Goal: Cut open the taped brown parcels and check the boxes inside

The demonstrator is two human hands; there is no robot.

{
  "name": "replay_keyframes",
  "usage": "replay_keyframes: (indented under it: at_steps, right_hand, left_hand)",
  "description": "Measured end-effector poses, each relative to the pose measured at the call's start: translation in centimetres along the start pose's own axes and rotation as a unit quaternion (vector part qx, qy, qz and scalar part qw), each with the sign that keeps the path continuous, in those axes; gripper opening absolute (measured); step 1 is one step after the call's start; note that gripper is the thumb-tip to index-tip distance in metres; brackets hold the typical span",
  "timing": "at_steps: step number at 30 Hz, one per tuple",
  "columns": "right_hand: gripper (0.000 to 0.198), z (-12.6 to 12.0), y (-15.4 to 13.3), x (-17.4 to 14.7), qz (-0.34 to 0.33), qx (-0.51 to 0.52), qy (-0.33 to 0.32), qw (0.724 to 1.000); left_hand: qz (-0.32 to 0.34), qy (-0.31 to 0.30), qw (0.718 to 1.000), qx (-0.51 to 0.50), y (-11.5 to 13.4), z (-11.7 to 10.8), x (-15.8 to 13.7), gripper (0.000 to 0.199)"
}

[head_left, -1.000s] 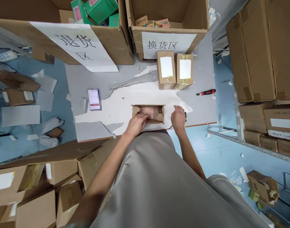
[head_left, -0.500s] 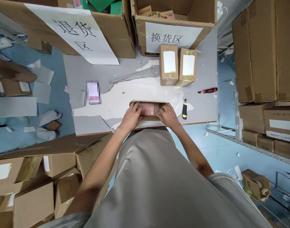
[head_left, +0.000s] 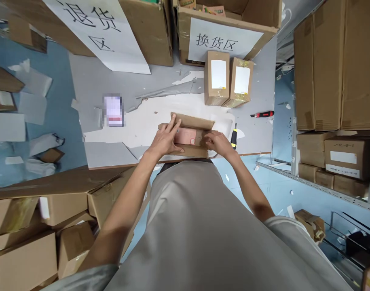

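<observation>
A small cardboard box point(head_left: 193, 151) lies open at the near edge of the table, its long flaps folded outward. Inside it rests a pink packet point(head_left: 185, 136) with a small red mark. My left hand point(head_left: 164, 139) spans the box's left end, fingers spread against the far flap and thumb on the near one. At the opposite end, the curled fingers of my right hand point(head_left: 217, 142) close on the cardboard; their tips are partly hidden. Just beyond that hand lies a yellow-and-black utility knife point(head_left: 234, 137).
Two taped cartons point(head_left: 216, 95) stand before a large labelled box point(head_left: 230, 24). Another labelled box point(head_left: 148, 36) is at the back left. A red-and-black utility knife point(head_left: 265, 114) lies at right, a blurred-out phone-like item point(head_left: 113, 110) at left. Cartons point(head_left: 27, 258) fill the lower left.
The long flaps have swung outward, showing more of the box's inside. My left fingers have spread apart, and my right hand has shifted slightly to the right. The camera view has shifted.
</observation>
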State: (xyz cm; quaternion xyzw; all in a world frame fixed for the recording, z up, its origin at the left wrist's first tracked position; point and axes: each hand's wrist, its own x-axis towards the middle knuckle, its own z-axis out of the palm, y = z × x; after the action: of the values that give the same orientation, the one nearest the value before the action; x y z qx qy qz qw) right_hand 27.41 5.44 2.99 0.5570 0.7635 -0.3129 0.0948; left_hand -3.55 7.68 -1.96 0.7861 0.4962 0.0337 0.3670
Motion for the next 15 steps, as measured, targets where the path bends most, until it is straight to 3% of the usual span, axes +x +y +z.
replay_keyframes:
  at_steps: [4, 10, 15]
  right_hand:
    - [0.032, -0.5, -1.4, 0.0, 0.010, -0.050, -0.019, 0.999]
    - [0.028, 1.7, -8.2, 4.7, 0.014, -0.102, -0.029, 0.994]
    - [0.062, 3.9, -10.3, 10.3, 0.060, -0.078, -0.118, 0.988]
  left_hand:
    - [-0.005, -0.033, 0.999, 0.022, 0.1, 0.1, 0.5, 0.166]
    - [0.001, -0.041, 0.997, 0.059, 0.3, 0.6, 0.5, 0.161]
    - [0.009, -0.046, 0.997, 0.062, 0.1, 1.0, 0.5, 0.157]
